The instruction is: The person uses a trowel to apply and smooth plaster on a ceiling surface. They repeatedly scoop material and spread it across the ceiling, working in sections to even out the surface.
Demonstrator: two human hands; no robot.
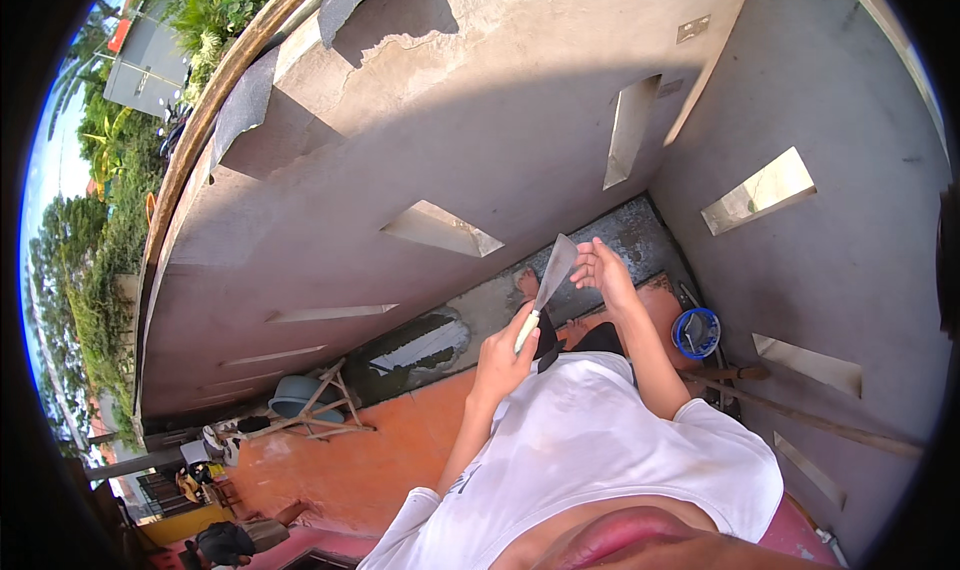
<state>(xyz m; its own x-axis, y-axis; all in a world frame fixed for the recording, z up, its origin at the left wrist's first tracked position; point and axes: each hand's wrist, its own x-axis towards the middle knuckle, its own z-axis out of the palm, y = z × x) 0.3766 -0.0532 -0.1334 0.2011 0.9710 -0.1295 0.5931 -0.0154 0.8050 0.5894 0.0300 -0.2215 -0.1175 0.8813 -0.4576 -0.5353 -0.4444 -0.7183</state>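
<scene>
In front of my chest, my left hand (507,353) is wrapped round the pale handle of a putty knife (556,269). Its blade widens toward the tip and points up and away from me. My right hand (602,271) is beside the blade tip, with the fingers apart and slightly curled. Nothing shows in that hand, and whether a fingertip touches the blade I cannot tell. Below the knife, my bare feet are partly visible at the grey strip of floor (480,305) along the wall.
A grey plastered wall (330,210) with slot openings runs ahead, meeting another wall (830,100) at right. A blue-rimmed bucket (697,333) stands at right, near a wooden pole (850,432). Left are a wooden stand (325,402), a grey basin (292,395) and orange floor (400,425). Another person (245,538) is at lower left.
</scene>
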